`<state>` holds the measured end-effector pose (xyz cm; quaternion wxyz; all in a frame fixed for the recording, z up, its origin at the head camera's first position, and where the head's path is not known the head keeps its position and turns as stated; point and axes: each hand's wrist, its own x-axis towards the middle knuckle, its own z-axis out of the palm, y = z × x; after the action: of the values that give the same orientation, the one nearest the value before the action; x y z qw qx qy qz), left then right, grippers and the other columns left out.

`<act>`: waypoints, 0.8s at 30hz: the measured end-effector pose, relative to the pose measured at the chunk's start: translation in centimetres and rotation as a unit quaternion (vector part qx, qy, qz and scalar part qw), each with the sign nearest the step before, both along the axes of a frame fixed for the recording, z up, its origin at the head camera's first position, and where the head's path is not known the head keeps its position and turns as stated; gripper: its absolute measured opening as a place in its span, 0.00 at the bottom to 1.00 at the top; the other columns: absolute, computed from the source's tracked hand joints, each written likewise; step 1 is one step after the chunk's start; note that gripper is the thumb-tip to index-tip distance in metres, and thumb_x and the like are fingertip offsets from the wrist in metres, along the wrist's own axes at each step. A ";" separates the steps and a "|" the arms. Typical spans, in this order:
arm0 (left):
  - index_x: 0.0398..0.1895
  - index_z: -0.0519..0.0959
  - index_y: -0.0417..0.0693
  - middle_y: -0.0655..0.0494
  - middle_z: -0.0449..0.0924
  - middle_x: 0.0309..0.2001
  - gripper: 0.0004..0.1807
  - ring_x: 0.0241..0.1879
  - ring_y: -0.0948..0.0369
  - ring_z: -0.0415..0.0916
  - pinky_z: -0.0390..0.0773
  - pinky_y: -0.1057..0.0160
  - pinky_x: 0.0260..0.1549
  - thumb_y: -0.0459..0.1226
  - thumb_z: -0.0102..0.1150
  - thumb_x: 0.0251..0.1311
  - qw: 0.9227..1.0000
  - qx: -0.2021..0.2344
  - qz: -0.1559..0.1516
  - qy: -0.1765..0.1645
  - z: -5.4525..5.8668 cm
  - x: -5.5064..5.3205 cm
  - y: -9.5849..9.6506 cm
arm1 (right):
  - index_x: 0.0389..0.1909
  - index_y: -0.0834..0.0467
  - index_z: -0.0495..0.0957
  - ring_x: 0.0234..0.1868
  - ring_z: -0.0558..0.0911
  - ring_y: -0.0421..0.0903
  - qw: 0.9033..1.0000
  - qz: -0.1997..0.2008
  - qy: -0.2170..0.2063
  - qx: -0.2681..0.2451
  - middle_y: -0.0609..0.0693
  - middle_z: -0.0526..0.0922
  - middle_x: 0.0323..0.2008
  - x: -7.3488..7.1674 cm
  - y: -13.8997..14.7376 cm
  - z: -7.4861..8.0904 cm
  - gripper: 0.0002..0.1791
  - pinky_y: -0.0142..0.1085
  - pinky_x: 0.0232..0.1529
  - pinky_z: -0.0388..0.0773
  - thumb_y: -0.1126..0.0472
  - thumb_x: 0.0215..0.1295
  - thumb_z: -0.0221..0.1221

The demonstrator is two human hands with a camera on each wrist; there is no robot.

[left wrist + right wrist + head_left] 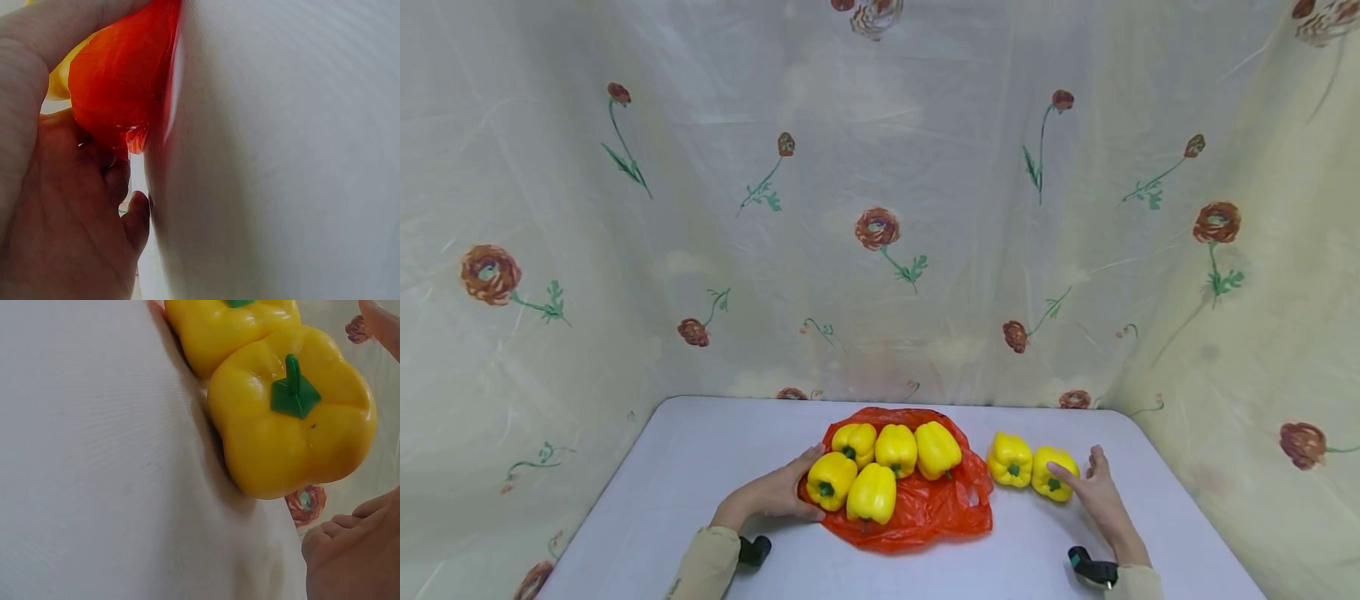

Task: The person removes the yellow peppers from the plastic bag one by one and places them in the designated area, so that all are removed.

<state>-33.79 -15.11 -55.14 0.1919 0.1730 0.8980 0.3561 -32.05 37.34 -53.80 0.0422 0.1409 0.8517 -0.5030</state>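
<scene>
A crinkled red plastic bag (936,510) lies on the table with several yellow bell peppers (872,493) on it. At its left edge, my left hand (775,492) has thumb and fingers spread around the side of the bag, beside the lower-left pepper. In the left wrist view they curve about the red plastic (115,78); some fingertips are hidden. Right of the bag, two more bell peppers sit side by side, a left one (1010,459) and a right one (1055,473). My right hand (1101,496) is beside the right pepper (250,447), thumb and fingers apart, holding nothing.
The white table (700,450) has rounded far corners. Pale cloth (955,333) printed with flowers hangs behind it and along both sides. A black wrist camera (755,550) is on the left wrist and another black camera (1092,567) on the right.
</scene>
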 end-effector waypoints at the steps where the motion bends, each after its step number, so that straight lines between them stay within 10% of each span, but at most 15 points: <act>1: 0.78 0.44 0.61 0.52 0.44 0.78 0.63 0.75 0.47 0.47 0.50 0.34 0.69 0.57 0.74 0.42 1.000 0.002 0.000 -0.001 0.0 0.0 0.0 | 0.70 0.60 0.13 0.73 0.31 0.69 1.000 -0.002 0.002 -0.001 0.68 0.19 0.72 0.0 0.0 0.1 0.68 0.63 0.71 0.40 0.35 0.60 0.59; 17: 0.78 0.43 0.57 0.52 0.43 0.78 0.64 0.76 0.48 0.44 0.48 0.35 0.70 0.60 0.72 0.42 1.000 0.003 -0.014 0.006 -0.2 -0.3 -0.3 | 0.72 0.56 0.15 0.75 0.31 0.64 0.997 -0.010 0.073 -0.010 0.60 0.20 0.75 0.4 -0.2 1.5 0.67 0.59 0.73 0.40 0.37 0.60 0.60; 24: 0.78 0.44 0.57 0.52 0.43 0.78 0.64 0.76 0.48 0.45 0.49 0.35 0.70 0.60 0.72 0.41 1.000 -0.001 -0.011 0.007 -0.5 -0.5 -0.3 | 0.75 0.51 0.21 0.76 0.35 0.64 0.990 -0.010 0.143 -0.004 0.59 0.25 0.76 -1.9 1.2 -0.9 0.67 0.61 0.71 0.45 0.35 0.56 0.63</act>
<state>-34.27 -15.42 -55.60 0.1898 0.1855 0.8975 0.3522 -33.98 38.52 -54.72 -0.0845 0.0763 0.8453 -0.5221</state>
